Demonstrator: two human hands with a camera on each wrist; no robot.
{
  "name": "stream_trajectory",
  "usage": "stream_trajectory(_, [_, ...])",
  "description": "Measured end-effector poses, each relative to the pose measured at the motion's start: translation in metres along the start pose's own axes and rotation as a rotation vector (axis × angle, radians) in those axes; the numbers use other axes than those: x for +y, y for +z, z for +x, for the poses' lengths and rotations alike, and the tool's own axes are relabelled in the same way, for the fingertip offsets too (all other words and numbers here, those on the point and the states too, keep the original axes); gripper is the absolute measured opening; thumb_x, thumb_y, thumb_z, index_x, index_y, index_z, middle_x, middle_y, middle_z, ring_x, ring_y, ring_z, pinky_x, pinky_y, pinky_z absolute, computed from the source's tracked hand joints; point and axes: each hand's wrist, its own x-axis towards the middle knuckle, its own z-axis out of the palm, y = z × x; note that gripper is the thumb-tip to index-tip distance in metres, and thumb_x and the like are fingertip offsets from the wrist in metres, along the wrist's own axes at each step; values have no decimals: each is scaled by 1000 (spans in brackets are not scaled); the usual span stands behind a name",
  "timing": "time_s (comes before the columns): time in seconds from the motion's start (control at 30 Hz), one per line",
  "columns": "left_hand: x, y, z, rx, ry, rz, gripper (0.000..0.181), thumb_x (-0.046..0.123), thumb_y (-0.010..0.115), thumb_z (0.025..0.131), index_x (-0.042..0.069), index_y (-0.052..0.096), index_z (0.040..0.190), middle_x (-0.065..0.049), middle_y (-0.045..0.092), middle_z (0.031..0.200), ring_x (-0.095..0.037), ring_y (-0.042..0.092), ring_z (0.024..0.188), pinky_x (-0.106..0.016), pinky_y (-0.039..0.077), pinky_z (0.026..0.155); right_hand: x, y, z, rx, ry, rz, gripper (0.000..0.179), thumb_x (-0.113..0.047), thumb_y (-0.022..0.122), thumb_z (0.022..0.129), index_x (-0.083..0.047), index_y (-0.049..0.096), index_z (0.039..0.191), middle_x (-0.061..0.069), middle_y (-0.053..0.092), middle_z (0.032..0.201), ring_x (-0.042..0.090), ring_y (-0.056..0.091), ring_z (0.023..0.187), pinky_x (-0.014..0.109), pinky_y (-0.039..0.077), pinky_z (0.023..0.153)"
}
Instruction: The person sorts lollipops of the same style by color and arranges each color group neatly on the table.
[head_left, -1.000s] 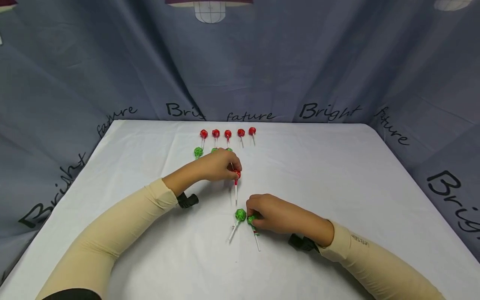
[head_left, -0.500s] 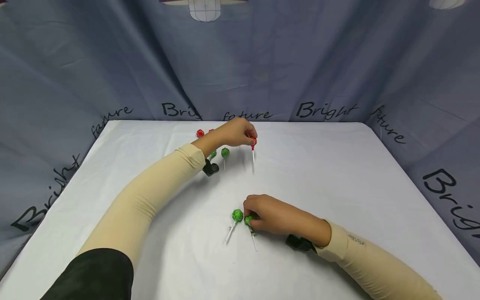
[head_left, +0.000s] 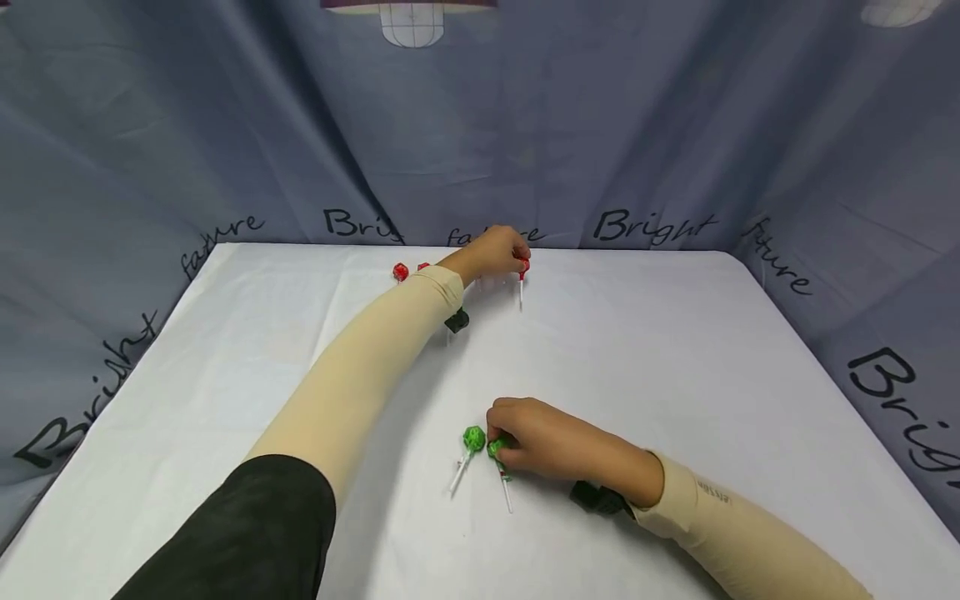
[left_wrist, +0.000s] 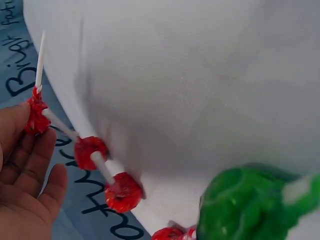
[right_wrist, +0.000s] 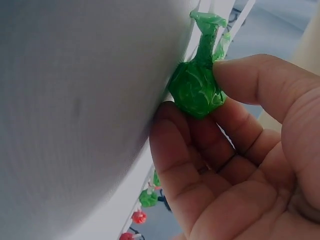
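My left hand [head_left: 497,252] is at the far edge of the table and pinches a red lollipop [head_left: 524,267] by its wrapped head. In the left wrist view that red lollipop [left_wrist: 37,116] has its white stick pointing up the picture, beside other red lollipops [left_wrist: 122,192]. Nearer the front, my right hand [head_left: 543,435] pinches the head of a green lollipop [head_left: 497,450]. The right wrist view has this green lollipop [right_wrist: 197,92] between thumb and fingers, close to the cloth. Just left of it lies a second green lollipop [head_left: 473,438].
A row of red lollipops [head_left: 401,272] runs along the back, partly hidden by my left arm. A green lollipop [left_wrist: 245,205] lies below that row, also covered by the arm in the head view. White cloth [head_left: 637,333] covers the table; a grey-blue curtain [head_left: 600,125] hangs behind.
My left hand has carried the red lollipop from mid-table away from me and rightward to the right end of the back row. My right hand keeps its grip on the green lollipop, hardly moving.
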Motion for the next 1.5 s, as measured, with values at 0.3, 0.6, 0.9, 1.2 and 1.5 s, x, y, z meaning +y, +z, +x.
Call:
stream_trajectory(0.3, [-1,15,14,38,-40,100,21,12,64,97,4,72,114,-7,69,109,-19,59,102,-31,47,90,2,3,-4,15,-8,-5,15,-2,69,85,-14,60,86,-9,52,86,7,50,78,22,45,72])
stream_trajectory(0.6, [-1,18,14,23,-110,191,22,13,64,97,5,72,116,-7,67,115,-18,57,102,-31,47,90,3,2,0,10,-30,2,11,-3,68,86,-12,62,86,-9,52,85,8,50,77,23,44,72])
stream_trajectory(0.9, [-3,20,16,12,-92,214,28,14,63,98,3,69,123,-8,66,122,-20,57,114,-32,45,97,3,1,-1,5,-34,0,11,-2,69,86,-11,63,86,-8,52,85,8,50,78,22,44,72])
stream_trajectory(1.2, [1,12,12,12,-61,170,31,15,63,98,4,66,127,-7,64,125,-21,56,118,-31,44,99,1,-1,0,3,-31,-22,13,-3,69,87,-13,61,85,-7,51,83,7,46,75,23,43,70])
stream_trajectory(1.5, [-1,5,-13,85,57,120,27,11,63,98,1,69,122,-9,66,120,-22,58,115,-33,43,100,-2,-1,0,-3,-2,-15,11,-4,70,87,-12,63,86,-8,52,84,7,48,76,23,44,71])
